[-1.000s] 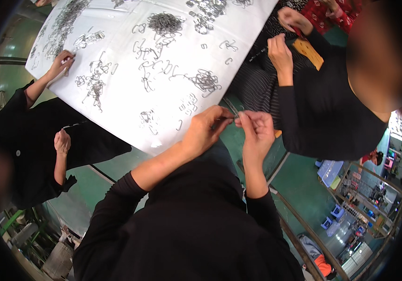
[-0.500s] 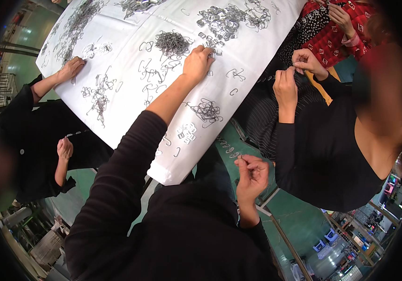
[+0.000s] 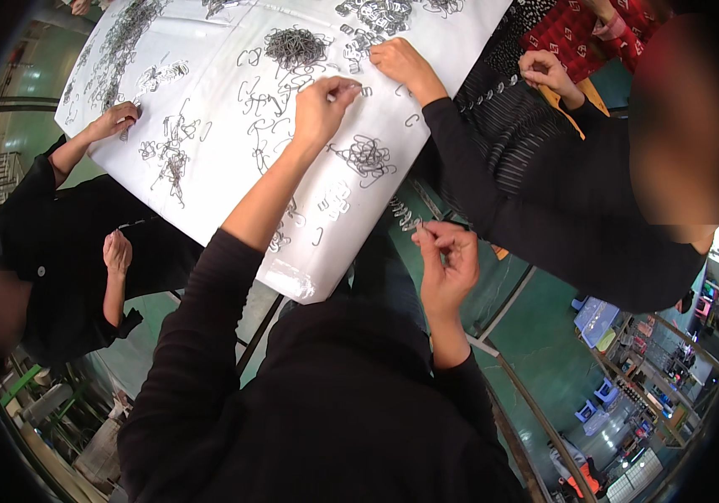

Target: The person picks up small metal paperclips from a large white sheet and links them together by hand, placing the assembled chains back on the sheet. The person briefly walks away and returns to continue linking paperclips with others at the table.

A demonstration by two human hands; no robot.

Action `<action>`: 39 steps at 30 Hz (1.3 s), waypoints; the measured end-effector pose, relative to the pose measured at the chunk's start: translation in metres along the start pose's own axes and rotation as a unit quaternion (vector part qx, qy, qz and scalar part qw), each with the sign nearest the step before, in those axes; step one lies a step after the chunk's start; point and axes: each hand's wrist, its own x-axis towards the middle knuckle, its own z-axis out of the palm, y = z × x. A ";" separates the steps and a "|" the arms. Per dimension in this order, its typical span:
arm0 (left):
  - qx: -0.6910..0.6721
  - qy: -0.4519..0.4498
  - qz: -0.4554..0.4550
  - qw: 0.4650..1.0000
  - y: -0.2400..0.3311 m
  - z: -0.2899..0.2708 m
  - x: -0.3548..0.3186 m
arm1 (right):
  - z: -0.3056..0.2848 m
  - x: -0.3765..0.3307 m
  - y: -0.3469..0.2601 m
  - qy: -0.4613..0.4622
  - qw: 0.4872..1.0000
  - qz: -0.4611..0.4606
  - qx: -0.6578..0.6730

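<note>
My left hand is above the white-covered table, thumb and fingers pinched together. A small silvery metal link shows at its fingertips. My right hand, off the table's right edge, pinches the end of a chain of metal links that hangs down behind it. On the table, a dense heap of dark wire hooks lies beyond my left hand. A looser heap of hooks and a small cluster of flat links lie nearer me.
At right, a co-worker's hand reaches to the pile of metal links; that person's other hand holds a chain. Another co-worker's hand rests at the table's left edge. A metal frame bar runs below on the right.
My left hand has drawn back from the link pile toward me. The right-hand co-worker's arm has reached over the table. My right hand still pinches the chain.
</note>
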 end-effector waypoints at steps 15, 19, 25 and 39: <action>-0.467 -0.196 -0.124 0.854 0.088 -0.035 -0.168 | 0.013 -0.024 -0.009 0.008 0.999 -0.029 0.012; -0.442 -0.179 -0.128 0.870 0.090 -0.035 -0.173 | 0.015 -0.028 -0.010 -0.003 0.999 -0.037 0.010; -0.437 -0.195 -0.145 0.866 0.090 -0.035 -0.175 | 0.013 -0.030 -0.005 -0.015 0.999 -0.031 0.013; -0.246 -0.106 -0.014 0.963 0.073 -0.037 -0.196 | 0.047 0.071 0.028 -0.231 0.961 -0.019 -0.148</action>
